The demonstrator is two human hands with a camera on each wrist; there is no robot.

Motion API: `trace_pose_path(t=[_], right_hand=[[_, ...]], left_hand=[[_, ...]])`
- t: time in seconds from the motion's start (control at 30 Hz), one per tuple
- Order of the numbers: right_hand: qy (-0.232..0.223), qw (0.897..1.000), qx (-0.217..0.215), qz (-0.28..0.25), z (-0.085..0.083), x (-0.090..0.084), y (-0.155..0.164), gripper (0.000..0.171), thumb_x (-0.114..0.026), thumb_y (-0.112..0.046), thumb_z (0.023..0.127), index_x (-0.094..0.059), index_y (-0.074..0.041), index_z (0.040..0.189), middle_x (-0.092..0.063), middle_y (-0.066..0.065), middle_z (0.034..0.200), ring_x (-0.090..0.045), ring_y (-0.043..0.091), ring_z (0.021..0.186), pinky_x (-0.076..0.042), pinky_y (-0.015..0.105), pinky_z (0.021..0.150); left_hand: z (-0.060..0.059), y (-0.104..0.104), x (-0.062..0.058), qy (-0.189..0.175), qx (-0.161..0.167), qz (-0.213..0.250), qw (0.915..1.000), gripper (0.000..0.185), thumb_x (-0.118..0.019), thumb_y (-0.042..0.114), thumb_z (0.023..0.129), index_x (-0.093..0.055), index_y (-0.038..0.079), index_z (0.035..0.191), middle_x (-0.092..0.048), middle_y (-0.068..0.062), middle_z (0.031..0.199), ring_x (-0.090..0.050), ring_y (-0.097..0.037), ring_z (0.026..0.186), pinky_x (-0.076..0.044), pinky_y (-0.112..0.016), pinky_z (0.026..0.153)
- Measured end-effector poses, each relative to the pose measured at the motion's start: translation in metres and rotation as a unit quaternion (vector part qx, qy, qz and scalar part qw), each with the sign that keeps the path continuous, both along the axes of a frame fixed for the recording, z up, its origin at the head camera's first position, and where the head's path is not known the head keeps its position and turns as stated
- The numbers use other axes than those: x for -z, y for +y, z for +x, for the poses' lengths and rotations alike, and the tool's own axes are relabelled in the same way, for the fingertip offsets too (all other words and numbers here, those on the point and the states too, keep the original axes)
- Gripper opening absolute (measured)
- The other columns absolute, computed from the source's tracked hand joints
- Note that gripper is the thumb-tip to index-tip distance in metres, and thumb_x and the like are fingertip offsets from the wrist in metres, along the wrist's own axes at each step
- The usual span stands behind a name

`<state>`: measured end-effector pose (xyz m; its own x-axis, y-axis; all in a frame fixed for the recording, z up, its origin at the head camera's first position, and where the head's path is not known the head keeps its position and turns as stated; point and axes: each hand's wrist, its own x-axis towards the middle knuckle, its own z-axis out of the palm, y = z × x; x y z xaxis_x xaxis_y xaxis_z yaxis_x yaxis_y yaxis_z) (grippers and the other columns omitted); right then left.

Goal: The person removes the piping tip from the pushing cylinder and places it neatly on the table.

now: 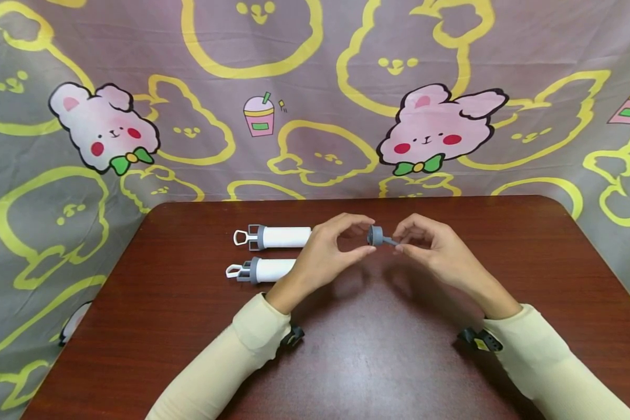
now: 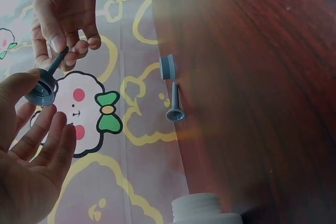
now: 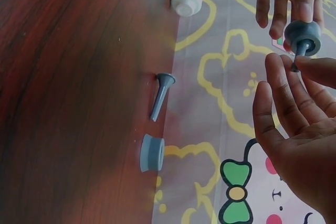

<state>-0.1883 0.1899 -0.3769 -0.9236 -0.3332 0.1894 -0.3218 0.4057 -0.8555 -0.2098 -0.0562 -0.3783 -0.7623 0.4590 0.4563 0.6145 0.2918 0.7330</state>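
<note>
You held the grey nozzle [image 1: 382,237] between both hands: your right hand [image 1: 433,248] pinched its tip, your left hand [image 1: 325,251] its ring. Seating the two squarely seemed next.

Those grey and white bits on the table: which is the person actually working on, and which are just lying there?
In hand:
- grey nozzle with ring cap, held between left hand and right hand

Lying about:
- two white tubes
- spare grey nozzle
- spare grey ring
</note>
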Motion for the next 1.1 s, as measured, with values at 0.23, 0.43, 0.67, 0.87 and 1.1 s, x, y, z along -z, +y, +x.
trace_pose_path(t=[0.23,0.43,0.67,0.87,1.1], right_hand=[[0.003,1.000,-0.008,0.000,-0.0009,0.0014,0.0013,0.007,-0.070,-0.003,0.099,-0.069,-0.009,0.102,-0.074,0.016,0.095,-0.069,0.014,0.082,-0.056,0.023,0.075],[0.014,1.000,-0.008,-0.001,-0.0008,0.0019,0.0012,0.007,-0.070,-0.002,0.098,-0.070,-0.009,0.101,-0.074,0.008,0.094,-0.069,0.013,0.083,-0.056,0.022,0.076],[0.016,1.000,-0.013,0.000,-0.0010,0.0015,-0.0005,0.008,-0.069,-0.003,0.099,-0.071,-0.010,0.101,-0.073,0.002,0.095,-0.071,0.019,0.087,-0.056,0.021,0.079],[0.016,1.000,-0.014,-0.004,-0.0002,0.0008,-0.0026,0.008,-0.069,-0.003,0.098,-0.072,-0.010,0.101,-0.073,0.006,0.097,-0.071,0.026,0.090,-0.055,0.020,0.081],[0.008,1.000,-0.023,-0.016,0.0002,0.0004,-0.0039,0.008,-0.068,-0.001,0.099,-0.069,-0.009,0.101,-0.071,0.018,0.098,-0.071,0.022,0.086,-0.056,0.022,0.078]], left_hand=[[0.0001,0.0006,0.0018,-0.008,0.016,0.018,0.9997,0.039,-0.083,0.010,0.090,-0.070,0.007,0.126,-0.075,-0.007,0.113,-0.073,-0.019,0.104,-0.058,-0.025,0.094],[0.0011,0.0018,0.0023,-0.024,0.034,0.031,0.9987,0.037,-0.082,0.007,0.090,-0.070,0.005,0.125,-0.074,-0.009,0.114,-0.075,-0.024,0.106,-0.058,-0.026,0.096],[0.0035,0.0020,0.0020,-0.051,0.046,0.030,0.9972,0.039,-0.081,0.006,0.091,-0.069,0.001,0.127,-0.072,-0.009,0.116,-0.074,-0.022,0.109,-0.057,-0.026,0.099],[0.0044,0.0029,0.0019,-0.064,0.059,0.036,0.9956,0.038,-0.080,0.004,0.091,-0.069,0.000,0.126,-0.071,-0.010,0.118,-0.073,-0.021,0.112,-0.058,-0.033,0.101],[0.0043,0.0044,0.0026,-0.073,0.064,0.039,0.9946,0.038,-0.081,0.001,0.089,-0.069,-0.001,0.126,-0.071,-0.011,0.117,-0.074,-0.024,0.112,-0.055,-0.023,0.100]])
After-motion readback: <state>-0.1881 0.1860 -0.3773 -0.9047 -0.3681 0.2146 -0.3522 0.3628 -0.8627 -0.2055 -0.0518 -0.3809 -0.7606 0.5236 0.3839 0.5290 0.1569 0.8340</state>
